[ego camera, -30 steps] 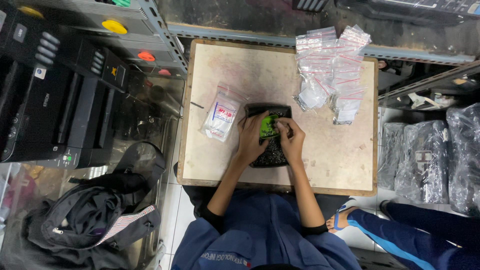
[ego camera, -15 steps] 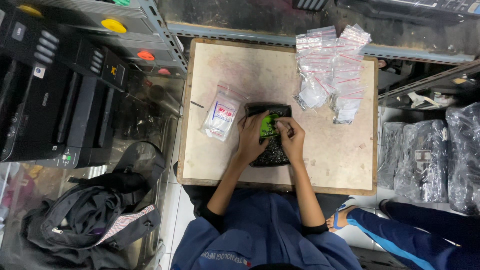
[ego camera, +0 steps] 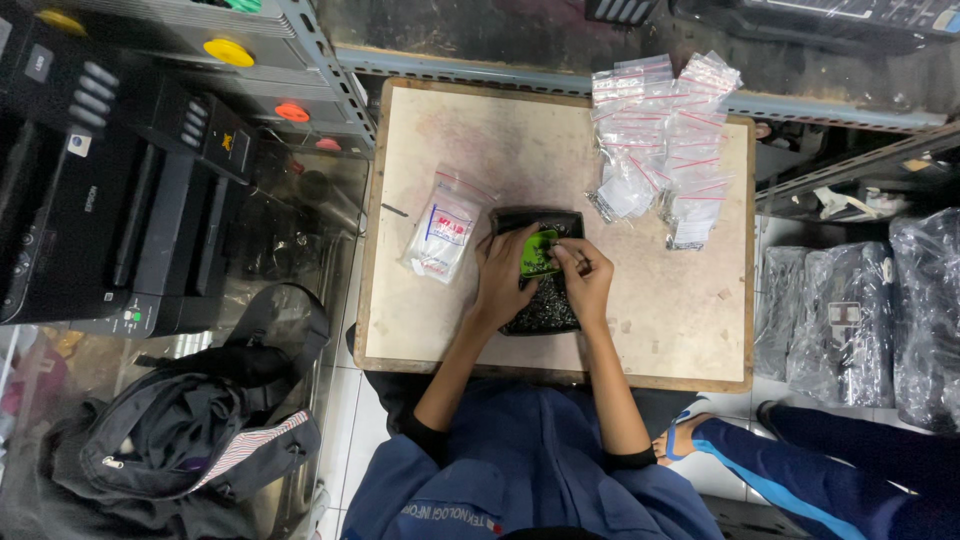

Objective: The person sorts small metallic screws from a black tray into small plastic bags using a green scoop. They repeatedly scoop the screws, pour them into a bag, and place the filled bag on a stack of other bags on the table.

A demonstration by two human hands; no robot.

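- A small green piece (ego camera: 538, 253) is sitting over the upper part of a black tray (ego camera: 540, 300) of small dark parts, near the middle of the counter (ego camera: 500, 150).
- The left hand (ego camera: 503, 275) is pinching the green piece's left edge; the right hand (ego camera: 583, 277) is pinching its right edge with curled fingers.
- A filled clear bag (ego camera: 440, 235) with red and blue print is lying just left of the tray.
- A heap of empty zip bags (ego camera: 660, 130) is lying at the counter's far right.
- A black printer (ego camera: 90, 200) is standing to the left, with a black backpack (ego camera: 180, 440) below it on the floor.
- Metal shelving (ego camera: 560, 70) is running behind the counter, and wrapped dark bundles (ego camera: 870, 310) are standing on the right.
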